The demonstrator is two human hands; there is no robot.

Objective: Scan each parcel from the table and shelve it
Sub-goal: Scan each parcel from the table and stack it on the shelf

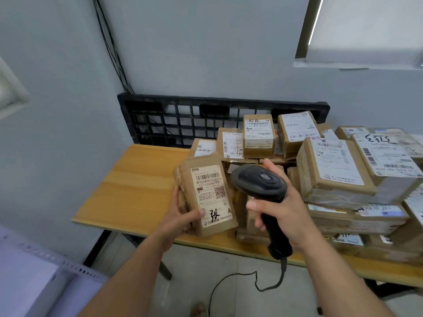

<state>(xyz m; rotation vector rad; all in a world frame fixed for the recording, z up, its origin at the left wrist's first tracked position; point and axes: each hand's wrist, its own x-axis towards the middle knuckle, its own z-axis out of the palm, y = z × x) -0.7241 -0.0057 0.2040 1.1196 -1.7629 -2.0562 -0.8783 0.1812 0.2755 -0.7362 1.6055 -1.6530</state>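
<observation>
My left hand (180, 213) grips a small brown cardboard parcel (206, 193) from its left side and lower edge, thumb on the label, above the table's front edge. The white label with barcode and QR code faces me. My right hand (283, 209) holds a black handheld barcode scanner (261, 181) by its handle, the head tilted towards the parcel just to its right. A pile of several labelled brown parcels (329, 165) covers the right half of the wooden table (137, 179).
A black plastic pallet (174, 122) leans against the grey wall behind the table. The scanner's cable (242, 277) hangs down to the floor. A white perforated shelf upright and board (34, 266) sit at the lower left. A window (366, 28) is at the upper right.
</observation>
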